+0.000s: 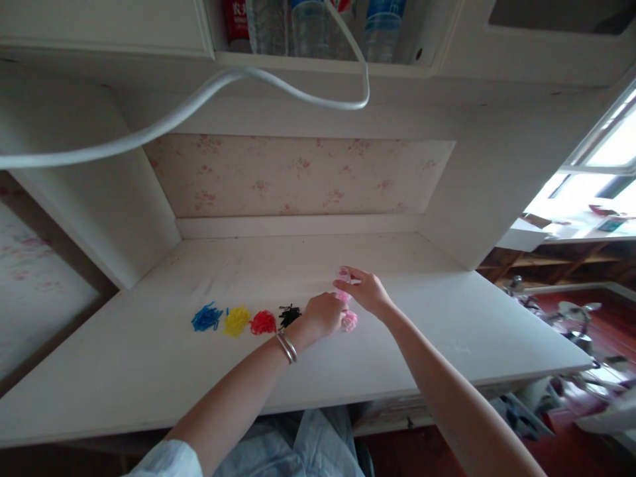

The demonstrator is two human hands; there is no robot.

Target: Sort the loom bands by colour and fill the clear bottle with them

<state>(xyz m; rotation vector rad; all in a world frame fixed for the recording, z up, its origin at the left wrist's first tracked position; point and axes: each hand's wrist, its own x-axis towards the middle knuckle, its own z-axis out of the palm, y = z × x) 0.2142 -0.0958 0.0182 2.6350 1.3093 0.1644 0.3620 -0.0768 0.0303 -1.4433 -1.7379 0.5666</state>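
Observation:
My right hand (368, 291) pinches a pink flower-like piece (342, 273) between thumb and fingers. My left hand (325, 314) is closed close beside it, its fingertips against a second bit of pink (342, 296); what they grip is hidden. Just below the left fingers lies a pink rosette (349, 321) on the white tabletop (397, 358). Left of my hands runs a row of small heaps of thin stringy pieces: black (289, 315), partly behind my left hand, then red (263, 322), yellow (236, 320) and blue (207, 317).
A white cable (293, 89) hangs across the upper view, in front of a cabinet shelf (318, 65) with bottles (311, 30). White side panels (477, 172) flank the tabletop. Beyond its right edge are a window (609, 149) and cluttered metal objects (576, 324) near the floor.

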